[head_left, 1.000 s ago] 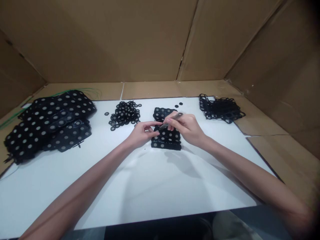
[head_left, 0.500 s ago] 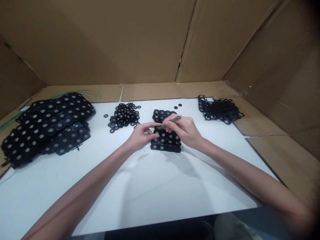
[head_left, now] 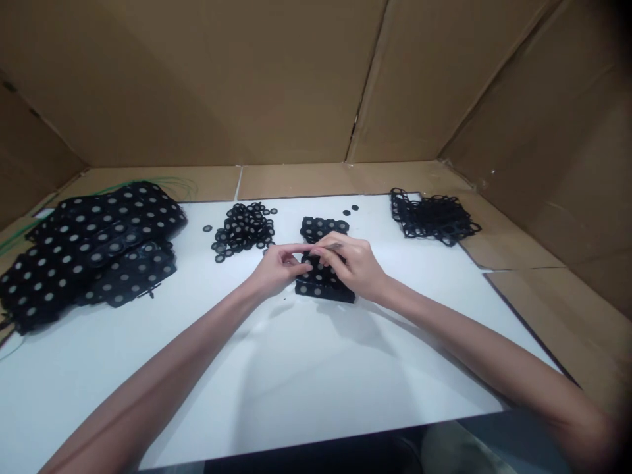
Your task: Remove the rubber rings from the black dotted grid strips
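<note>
A black block (head_left: 324, 291) with rows of pale grey round dots lies on the white table in front of me. My left hand (head_left: 277, 268) grips its left side, index finger stretched across the top and thumb lower down. My right hand (head_left: 356, 264) is closed, pen-like, round slim grey tweezers (head_left: 338, 246), which lean over the block close to the left index fingertip. Their tip and the middle of the block are mostly hidden by my fingers.
Left of the block is a pile of small black rings with grey centres (head_left: 244, 227). Large dotted black sheets (head_left: 74, 247) lie farther left, near green strands. Black looped netting (head_left: 434, 219) sits at the right. Two loose discs (head_left: 351, 210) lie behind the block. Cardboard walls (head_left: 222, 85) surround the table.
My right hand has moved slightly left and turned, so less of the tweezers shows and more of the block's right side is covered. My left hand keeps its place on the block.
</note>
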Tool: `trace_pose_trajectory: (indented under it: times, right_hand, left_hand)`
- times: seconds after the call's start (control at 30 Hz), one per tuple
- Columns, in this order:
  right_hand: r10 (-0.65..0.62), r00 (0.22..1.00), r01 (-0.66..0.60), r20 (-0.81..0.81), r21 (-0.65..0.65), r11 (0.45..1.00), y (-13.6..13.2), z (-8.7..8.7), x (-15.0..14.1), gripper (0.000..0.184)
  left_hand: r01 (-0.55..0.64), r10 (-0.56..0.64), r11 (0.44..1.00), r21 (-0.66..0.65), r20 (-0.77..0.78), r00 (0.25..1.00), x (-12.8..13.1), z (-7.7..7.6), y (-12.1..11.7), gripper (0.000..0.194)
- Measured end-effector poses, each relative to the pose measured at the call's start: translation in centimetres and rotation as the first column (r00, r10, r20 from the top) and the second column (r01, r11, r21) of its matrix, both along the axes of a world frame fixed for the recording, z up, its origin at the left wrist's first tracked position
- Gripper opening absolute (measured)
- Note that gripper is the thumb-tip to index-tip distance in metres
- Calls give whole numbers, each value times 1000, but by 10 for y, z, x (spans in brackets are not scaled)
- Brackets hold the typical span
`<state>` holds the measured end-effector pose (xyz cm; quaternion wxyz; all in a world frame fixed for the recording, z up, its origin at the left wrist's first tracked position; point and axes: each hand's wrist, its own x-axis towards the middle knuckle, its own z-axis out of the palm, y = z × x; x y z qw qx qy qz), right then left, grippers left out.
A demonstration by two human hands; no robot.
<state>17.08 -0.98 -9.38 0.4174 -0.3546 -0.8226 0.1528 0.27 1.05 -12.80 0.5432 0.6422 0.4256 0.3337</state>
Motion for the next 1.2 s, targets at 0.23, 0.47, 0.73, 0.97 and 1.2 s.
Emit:
trace_pose_trajectory:
  times: [0.23, 0.47, 0.73, 0.97, 1.2]
  right_hand:
    - [-105, 986, 98, -129, -59, 993, -4, 10, 7, 24]
    - [-142, 981, 145, -130, 11, 989, -7, 22, 16, 30]
    - [-71, 991, 76, -115, 46, 996, -10, 20, 18, 25]
    - [-54, 991, 49, -123, -39, 998, -10, 17, 17, 27]
    - [-37, 992, 31, -123, -52, 998, -7, 8, 15, 25]
  left_hand:
    - [-42, 43, 999, 21, -23, 999, 2, 5, -1, 45]
    - [-35, 36, 999, -14, 64, 997, 2, 9, -1, 35]
    - [24, 1, 959, -282, 90, 996, 3, 20, -1, 30]
    - [-85, 85, 996, 4, -45, 995, 8, 14, -7, 34]
    - [-105, 109, 992, 71, -44, 993, 8, 7, -10, 41]
